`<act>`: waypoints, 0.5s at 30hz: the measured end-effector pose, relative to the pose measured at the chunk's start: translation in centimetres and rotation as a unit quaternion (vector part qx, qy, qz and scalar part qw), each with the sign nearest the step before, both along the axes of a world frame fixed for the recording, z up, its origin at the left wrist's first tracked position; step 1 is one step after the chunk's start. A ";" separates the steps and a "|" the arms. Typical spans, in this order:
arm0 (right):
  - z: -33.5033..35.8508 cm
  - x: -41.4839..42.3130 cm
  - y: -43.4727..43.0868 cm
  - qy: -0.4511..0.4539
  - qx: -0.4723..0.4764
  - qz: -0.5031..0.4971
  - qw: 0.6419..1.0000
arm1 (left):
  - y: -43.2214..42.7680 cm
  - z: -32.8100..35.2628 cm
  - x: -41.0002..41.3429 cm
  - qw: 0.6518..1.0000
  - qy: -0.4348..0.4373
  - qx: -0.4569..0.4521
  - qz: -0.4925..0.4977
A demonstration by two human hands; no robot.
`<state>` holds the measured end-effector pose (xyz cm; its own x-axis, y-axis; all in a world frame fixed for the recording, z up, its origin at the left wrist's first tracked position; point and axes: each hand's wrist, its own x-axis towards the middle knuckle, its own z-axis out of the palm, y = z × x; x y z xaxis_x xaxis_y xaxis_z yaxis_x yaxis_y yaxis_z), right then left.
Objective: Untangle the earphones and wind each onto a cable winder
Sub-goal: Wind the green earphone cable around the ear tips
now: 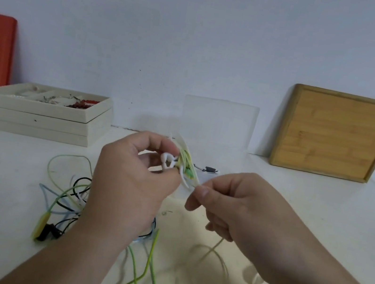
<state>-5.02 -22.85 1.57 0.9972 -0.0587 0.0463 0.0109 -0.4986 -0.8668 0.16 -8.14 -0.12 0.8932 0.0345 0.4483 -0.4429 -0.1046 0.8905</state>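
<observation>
Up front, left hand [135, 178] grips winder [184, 163]; right hand [228, 205] apparently pinches green cable [152, 270].

A single head-worn wide-angle view looks forward and down from the person's own position, close over the white table [318, 213]. The left hand [130, 182] and right hand [239, 210] sit near, at centre frame, with forearms entering from the bottom edge. The far wall [200, 32] fills the upper half, and straight lines bend toward the edges.
</observation>
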 end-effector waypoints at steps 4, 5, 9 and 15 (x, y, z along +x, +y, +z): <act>0.5 -0.1 -0.4 -0.015 0.063 0.023 0.998 | -0.1 -0.4 0.0 0.990 -0.110 0.084 0.019; 0.6 -0.1 -0.6 -0.030 0.088 0.031 0.995 | -0.1 -0.5 0.1 0.984 -0.136 0.111 0.027; 0.8 -0.3 -1.0 -0.096 0.127 0.039 0.986 | -0.1 -0.8 0.1 0.966 -0.192 0.171 0.001; 1.2 0.0 -2.1 -0.204 -0.031 -0.101 0.973 | -0.3 -0.6 -0.5 0.976 -0.131 0.123 -0.123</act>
